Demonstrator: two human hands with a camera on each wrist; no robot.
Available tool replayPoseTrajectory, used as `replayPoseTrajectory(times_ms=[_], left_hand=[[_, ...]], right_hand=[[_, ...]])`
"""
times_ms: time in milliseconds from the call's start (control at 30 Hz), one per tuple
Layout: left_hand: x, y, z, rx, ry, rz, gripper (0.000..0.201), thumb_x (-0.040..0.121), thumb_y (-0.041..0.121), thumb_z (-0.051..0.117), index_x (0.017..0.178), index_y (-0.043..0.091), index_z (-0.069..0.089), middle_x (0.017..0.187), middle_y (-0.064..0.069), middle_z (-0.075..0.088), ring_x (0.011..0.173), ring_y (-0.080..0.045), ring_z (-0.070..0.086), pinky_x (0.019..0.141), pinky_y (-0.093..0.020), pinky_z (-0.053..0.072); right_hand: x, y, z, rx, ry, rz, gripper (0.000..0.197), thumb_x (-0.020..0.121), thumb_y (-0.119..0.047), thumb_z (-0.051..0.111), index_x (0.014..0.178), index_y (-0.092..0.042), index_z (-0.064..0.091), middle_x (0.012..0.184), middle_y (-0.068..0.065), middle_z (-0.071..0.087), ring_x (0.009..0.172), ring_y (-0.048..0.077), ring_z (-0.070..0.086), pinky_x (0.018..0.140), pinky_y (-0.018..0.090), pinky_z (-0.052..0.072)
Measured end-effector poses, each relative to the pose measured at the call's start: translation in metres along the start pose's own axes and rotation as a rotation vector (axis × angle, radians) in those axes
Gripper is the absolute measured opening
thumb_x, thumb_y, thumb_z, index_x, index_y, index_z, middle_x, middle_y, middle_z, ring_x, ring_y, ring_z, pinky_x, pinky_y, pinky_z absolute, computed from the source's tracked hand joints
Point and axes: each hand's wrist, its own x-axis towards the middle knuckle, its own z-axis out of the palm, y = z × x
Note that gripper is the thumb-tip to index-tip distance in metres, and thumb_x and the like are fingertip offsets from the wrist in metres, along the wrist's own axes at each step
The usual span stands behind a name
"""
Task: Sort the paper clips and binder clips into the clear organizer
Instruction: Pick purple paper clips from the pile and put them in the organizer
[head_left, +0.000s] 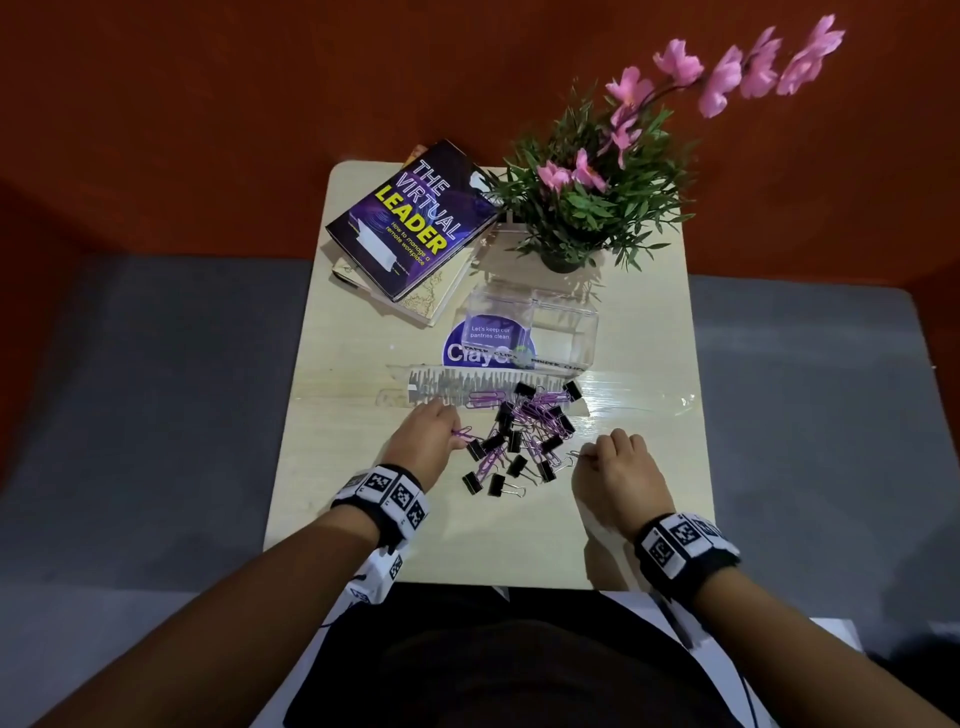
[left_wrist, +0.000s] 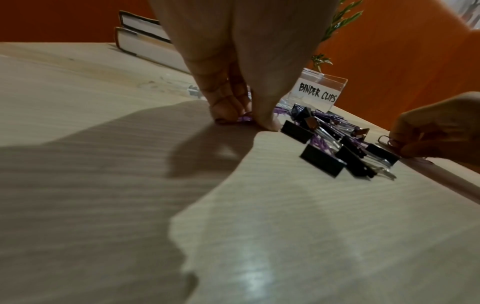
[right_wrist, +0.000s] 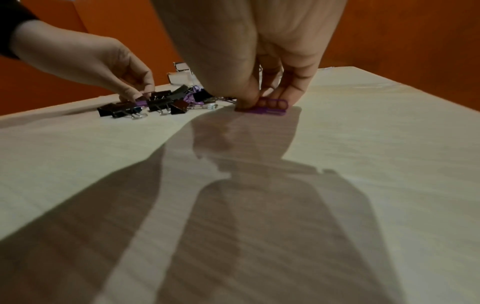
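Observation:
A mixed pile of black binder clips (head_left: 519, 441) and purple paper clips (head_left: 537, 413) lies mid-table, in front of the clear organizer (head_left: 535, 327), whose right compartment bears a "BINDER CLIPS" label (left_wrist: 317, 95). My left hand (head_left: 434, 434) is at the pile's left edge, thumb and fingers pinching a purple paper clip (left_wrist: 244, 119) against the table. My right hand (head_left: 618, 462) is at the pile's right edge, pinching another purple paper clip (right_wrist: 270, 107) on the tabletop. Both organizer compartments look empty.
Two stacked books (head_left: 410, 223) sit at the back left of the small wooden table (head_left: 519, 545). A potted plant with pink flowers (head_left: 587, 208) stands at the back right. A blue round sticker (head_left: 483, 348) lies under the organizer. A strip of clear tape (head_left: 639, 400) crosses the table.

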Motion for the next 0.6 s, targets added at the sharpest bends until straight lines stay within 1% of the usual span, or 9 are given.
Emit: replayPoseTrajectory(times_ms=[100, 167, 200, 267, 333, 400, 500, 567, 600], left_hand=[[0.003, 0.001, 0.001, 0.035, -0.024, -0.027, 0.017, 0.092, 0.019, 0.060, 0.096, 0.003, 0.057, 0.107, -0.015, 0.058, 0.100, -0.028, 0.053, 0.082, -0.032, 0.042], [0.002, 0.001, 0.002, 0.101, -0.049, 0.001, 0.017, 0.094, 0.017, 0.058, 0.099, 0.001, 0.055, 0.106, -0.016, 0.058, 0.099, -0.028, 0.053, 0.082, -0.032, 0.042], [0.001, 0.001, 0.001, 0.131, -0.057, 0.014, 0.016, 0.095, 0.016, 0.056, 0.100, 0.001, 0.054, 0.106, -0.016, 0.058, 0.099, -0.029, 0.052, 0.082, -0.032, 0.042], [0.002, -0.001, 0.000, 0.153, -0.091, 0.032, 0.012, 0.096, 0.012, 0.054, 0.100, 0.001, 0.053, 0.106, -0.016, 0.057, 0.099, -0.029, 0.052, 0.081, -0.032, 0.042], [0.004, -0.004, -0.006, 0.148, -0.134, 0.034, 0.011, 0.095, 0.006, 0.053, 0.104, 0.000, 0.055, 0.110, -0.018, 0.058, 0.104, -0.031, 0.055, 0.085, -0.033, 0.044], [0.010, -0.001, -0.019, 0.058, -0.139, 0.036, 0.016, 0.094, 0.000, 0.051, 0.110, -0.001, 0.055, 0.120, -0.019, 0.059, 0.109, -0.029, 0.059, 0.095, -0.033, 0.049], [0.027, 0.021, -0.055, -0.106, 0.036, 0.013, 0.010, 0.095, 0.009, 0.051, 0.098, 0.001, 0.058, 0.109, -0.013, 0.064, 0.099, -0.021, 0.063, 0.087, -0.026, 0.051], [0.049, 0.041, -0.081, -0.183, 0.161, -0.009, 0.013, 0.095, 0.015, 0.052, 0.095, 0.003, 0.058, 0.101, -0.011, 0.063, 0.091, -0.021, 0.061, 0.082, -0.029, 0.052], [0.061, 0.050, -0.093, -0.198, 0.224, -0.007, 0.014, 0.095, 0.017, 0.054, 0.093, 0.003, 0.058, 0.097, -0.010, 0.062, 0.085, -0.020, 0.059, 0.077, -0.026, 0.051]], right_hand=[[0.001, 0.006, 0.004, -0.053, -0.069, 0.049, 0.037, 0.083, -0.012, 0.013, 0.073, -0.008, 0.049, 0.067, 0.013, 0.047, 0.063, 0.030, 0.042, 0.050, 0.040, 0.031], [0.001, -0.002, -0.012, -0.028, -0.131, 0.113, 0.017, 0.079, -0.009, 0.030, 0.075, -0.009, 0.046, 0.067, 0.013, 0.049, 0.061, 0.031, 0.045, 0.049, 0.037, 0.031], [0.000, -0.003, -0.016, -0.021, -0.111, 0.078, 0.005, 0.076, -0.007, 0.040, 0.076, -0.009, 0.044, 0.068, 0.014, 0.051, 0.060, 0.032, 0.047, 0.048, 0.038, 0.035], [0.000, -0.003, -0.027, 0.045, -0.073, 0.034, 0.015, 0.070, 0.002, 0.053, 0.079, -0.006, 0.045, 0.073, 0.018, 0.053, 0.063, 0.036, 0.051, 0.049, 0.040, 0.039], [0.011, -0.008, -0.046, 0.214, -0.044, 0.080, 0.014, 0.075, 0.007, 0.053, 0.080, -0.005, 0.047, 0.080, 0.018, 0.052, 0.072, 0.035, 0.049, 0.057, 0.038, 0.036], [0.035, -0.023, -0.069, 0.368, 0.002, 0.090, 0.018, 0.082, 0.006, 0.050, 0.077, -0.011, 0.044, 0.082, 0.010, 0.048, 0.075, 0.027, 0.044, 0.062, 0.033, 0.031], [0.085, -0.057, -0.096, 0.473, 0.085, 0.037, 0.016, 0.087, -0.002, 0.051, 0.078, -0.014, 0.047, 0.082, 0.004, 0.051, 0.073, 0.022, 0.046, 0.057, 0.025, 0.029], [0.117, -0.076, -0.102, 0.455, 0.066, 0.002, 0.011, 0.091, -0.012, 0.053, 0.081, -0.012, 0.055, 0.083, 0.003, 0.057, 0.073, 0.018, 0.050, 0.054, 0.019, 0.029], [0.130, -0.082, -0.102, 0.414, 0.027, -0.011, 0.011, 0.091, -0.016, 0.054, 0.085, -0.010, 0.061, 0.085, 0.004, 0.062, 0.072, 0.017, 0.053, 0.054, 0.019, 0.032]])
